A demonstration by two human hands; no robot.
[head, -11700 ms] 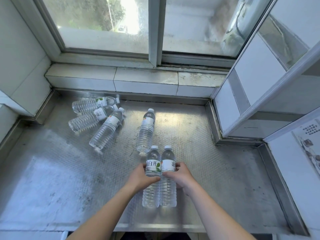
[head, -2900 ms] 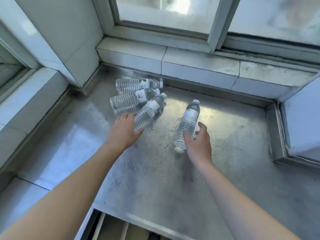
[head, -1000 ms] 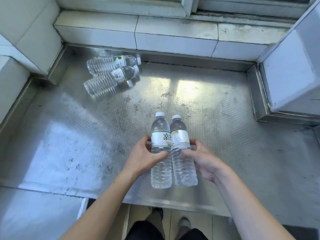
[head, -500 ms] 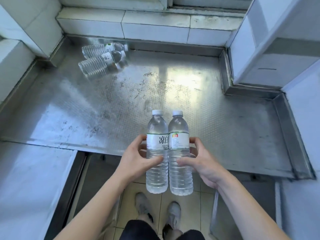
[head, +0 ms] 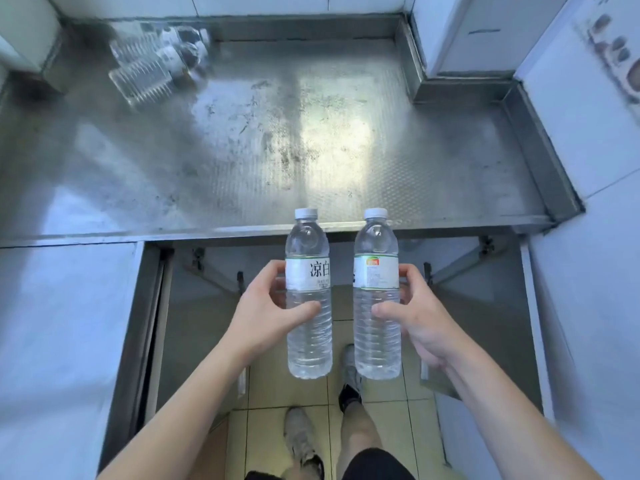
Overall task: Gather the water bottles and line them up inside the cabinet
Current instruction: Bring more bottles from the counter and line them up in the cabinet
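- Gripping the left bottle (head: 308, 299), my left hand (head: 266, 313) has its thumb laid across the ribbed body below the label and its fingers curled round the far side.
- My right hand (head: 415, 317) clasps the right bottle (head: 376, 299) in mirror fashion: thumb on the ribbed body, fingers wrapped behind the label edge.
- Both bottles stand upright in the air, white caps on top, side by side with a narrow gap between them; they do not touch. The left label bears large dark characters; the right label carries a small red-and-green mark.
- I hold the pair just in front of the front edge of the steel counter (head: 242, 150), over the open cabinet (head: 194, 306) beneath it, whose grey interior and door hinges show behind the bottles.
- Two further bottles (head: 152, 64) lie on their sides at the far left corner of the counter, close together and blurred; I cannot tell whether they touch.
- Below the hands I see a tiled floor (head: 263, 410) and my own two feet in grey shoes (head: 301, 441).
- White cabinet fronts flank the opening on the left and right, and a white tiled ledge (head: 263, 3) runs along the back of the counter.
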